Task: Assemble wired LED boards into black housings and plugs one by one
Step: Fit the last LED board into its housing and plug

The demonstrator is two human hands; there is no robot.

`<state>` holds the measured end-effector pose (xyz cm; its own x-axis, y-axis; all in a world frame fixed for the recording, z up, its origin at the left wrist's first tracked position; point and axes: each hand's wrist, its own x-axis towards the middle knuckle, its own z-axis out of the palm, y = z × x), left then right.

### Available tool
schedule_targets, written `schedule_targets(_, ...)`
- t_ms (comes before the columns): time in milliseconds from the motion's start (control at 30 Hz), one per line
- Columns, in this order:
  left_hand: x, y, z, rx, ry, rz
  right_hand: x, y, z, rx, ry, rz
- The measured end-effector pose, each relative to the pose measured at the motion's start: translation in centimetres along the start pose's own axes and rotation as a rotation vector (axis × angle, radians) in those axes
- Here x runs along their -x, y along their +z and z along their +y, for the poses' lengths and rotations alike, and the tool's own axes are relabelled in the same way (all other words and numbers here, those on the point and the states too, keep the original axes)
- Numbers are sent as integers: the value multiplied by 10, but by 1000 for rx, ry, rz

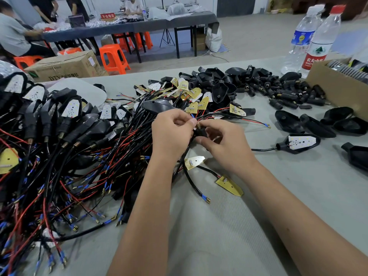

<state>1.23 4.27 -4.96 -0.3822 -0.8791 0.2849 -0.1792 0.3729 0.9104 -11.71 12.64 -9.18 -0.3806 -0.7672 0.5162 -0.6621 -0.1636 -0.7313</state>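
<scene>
My left hand pinches thin wires at the brass tip of a black plug, which my right hand grips from the other side. A black cable hangs down from the plug. Two wired LED boards lie just below my hands, a white-faced board and a yellow-backed board. One assembled housing with a white LED board lies to the right. Empty black housings sit further right, and loose black plugs are heaped at the back.
A big pile of assembled units with red and black wires fills the left. Unassembled yellow boards lie behind my hands. A cardboard box and two water bottles stand at the back right. People work at a far table.
</scene>
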Motion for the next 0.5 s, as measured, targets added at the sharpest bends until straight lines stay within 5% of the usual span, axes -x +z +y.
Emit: schedule_targets(500, 8, 19, 10, -1, -41, 114, -4, -13, -7, -7, 28, -166)
